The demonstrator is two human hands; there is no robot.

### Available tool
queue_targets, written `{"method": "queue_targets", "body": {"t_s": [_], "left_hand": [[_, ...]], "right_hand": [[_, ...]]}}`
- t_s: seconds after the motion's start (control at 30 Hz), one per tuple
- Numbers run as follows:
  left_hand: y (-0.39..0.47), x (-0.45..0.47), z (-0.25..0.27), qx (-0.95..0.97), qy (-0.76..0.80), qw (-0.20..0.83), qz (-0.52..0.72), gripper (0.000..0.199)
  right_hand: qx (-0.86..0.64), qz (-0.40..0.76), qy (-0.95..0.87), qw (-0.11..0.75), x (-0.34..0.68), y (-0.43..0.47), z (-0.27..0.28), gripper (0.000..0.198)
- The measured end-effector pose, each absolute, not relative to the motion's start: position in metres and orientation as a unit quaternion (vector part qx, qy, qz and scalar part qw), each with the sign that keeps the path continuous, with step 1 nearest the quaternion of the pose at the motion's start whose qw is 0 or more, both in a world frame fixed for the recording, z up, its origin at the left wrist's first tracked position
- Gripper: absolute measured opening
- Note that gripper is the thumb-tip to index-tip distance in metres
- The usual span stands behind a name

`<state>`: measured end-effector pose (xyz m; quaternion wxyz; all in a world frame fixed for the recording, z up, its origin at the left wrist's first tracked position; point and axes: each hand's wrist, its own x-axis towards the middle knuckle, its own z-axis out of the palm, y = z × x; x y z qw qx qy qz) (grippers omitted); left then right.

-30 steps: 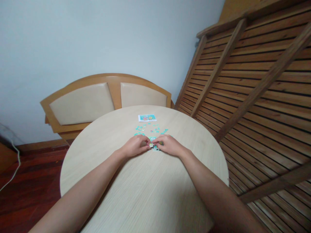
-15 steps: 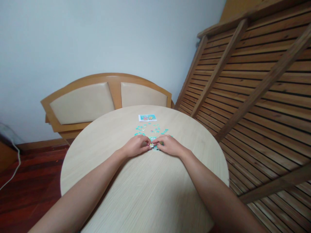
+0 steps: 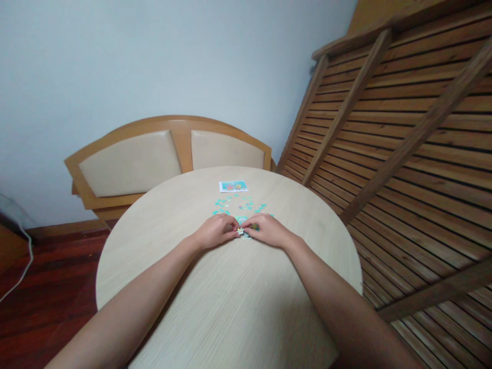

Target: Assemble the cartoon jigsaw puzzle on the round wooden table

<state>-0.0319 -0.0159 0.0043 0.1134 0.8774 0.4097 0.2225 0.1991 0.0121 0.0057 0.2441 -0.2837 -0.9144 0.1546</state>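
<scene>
Both hands meet over a partly joined jigsaw puzzle (image 3: 242,219) on the round wooden table (image 3: 215,307). My left hand (image 3: 218,231) pinches a small pale yellow-and-white puzzle piece (image 3: 240,231) between thumb and fingers. From the other side my right hand (image 3: 266,229) reaches in, its fingers bent together with the tips at the piece's right edge. Whether the right fingers grip this piece or only touch it is too small to make out. My hands hide much of the joined part. Loose turquoise puzzle pieces (image 3: 221,211) lie scattered just beyond.
A picture card (image 3: 233,186) with cartoon figures lies toward the table's far side. Behind the table stands a padded wooden headboard (image 3: 130,161) against the wall. A slatted wooden frame (image 3: 400,138) leans on the right. A white cable (image 3: 29,251) hangs at the left.
The right fingertips have shifted slightly at the piece, showing a bit more of the joined puzzle. The left hand stays nearly still, and the loose pieces have not moved.
</scene>
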Motion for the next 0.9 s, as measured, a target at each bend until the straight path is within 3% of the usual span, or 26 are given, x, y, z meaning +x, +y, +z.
{"method": "queue_targets", "body": {"t_s": [0.9], "left_hand": [[-0.012, -0.046, 0.005, 0.885, 0.382, 0.134, 0.228, 0.025]], "right_hand": [[-0.298, 0.137, -0.918, 0.224, 0.199, 0.012, 0.001, 0.011]]}}
